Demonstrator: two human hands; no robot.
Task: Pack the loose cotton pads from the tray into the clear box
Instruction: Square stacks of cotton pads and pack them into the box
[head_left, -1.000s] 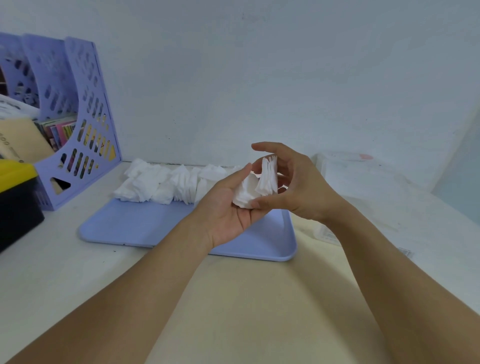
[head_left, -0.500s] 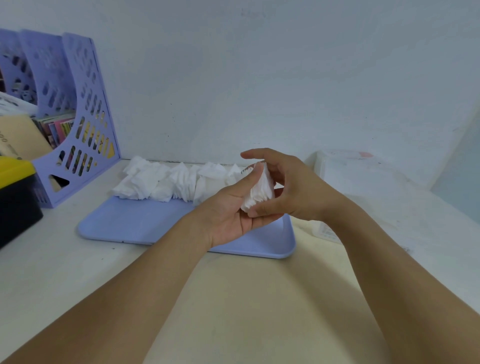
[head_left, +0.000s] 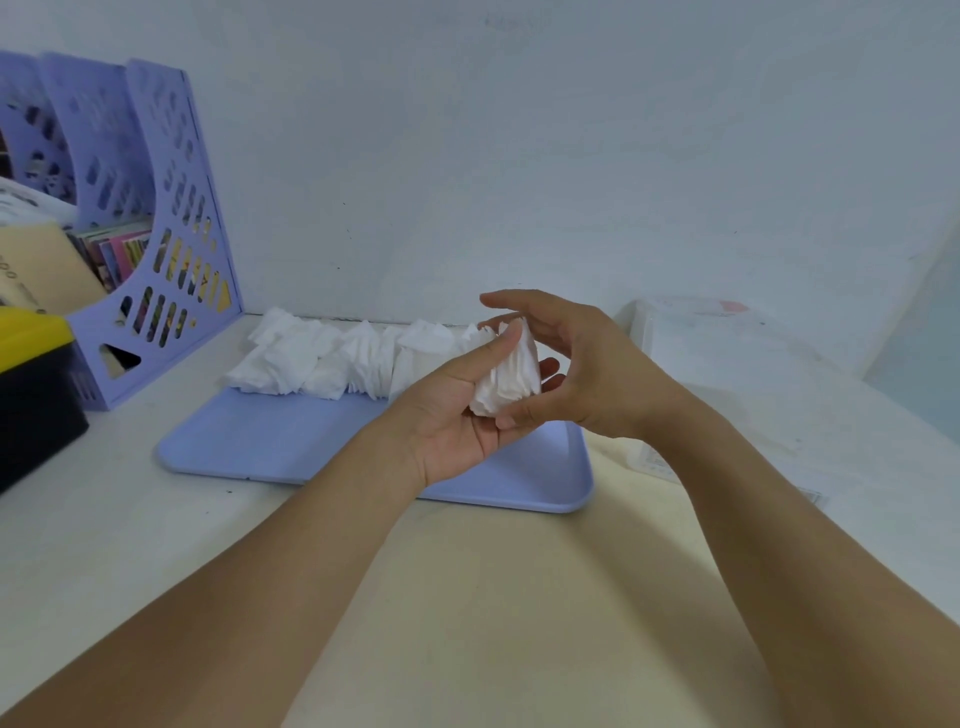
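Pale wall ahead, white desk (head_left: 130, 545) under my arms, and the lilac tray (head_left: 291, 447) sitting square in front of me against the wall. Along its far edge lies the row of loose cotton pads (head_left: 332, 364), fanned and leaning on each other, not yet packed.

Up in the air above the tray's right half I've got a small stack of pads (head_left: 506, 374) between both hands. My left hand (head_left: 457, 415) is palm up and cupped underneath, thumb pressed along the near face of the stack, so nothing slides out the bottom. My right hand (head_left: 576, 374) comes in from the other side, thumb low on the bundle, fingers arched over the top and partly spread. That looks to me like a squaring-up grip: the pads are soft and slip edge over edge, so I'm pinching them into one tidy block before they go anywhere. Both hands are closed on the stack, lightly rather than clenched.

Off to my right, close to the tray, sits the clear box (head_left: 722, 364), pale and hard to read; I can't tell whether its lid is open. That's where this bundle belongs, I'd say, once the edges line up. Over on the left, the lilac file rack (head_left: 171, 218) and a yellow-lidded black bin (head_left: 36, 384) stay out of the way.
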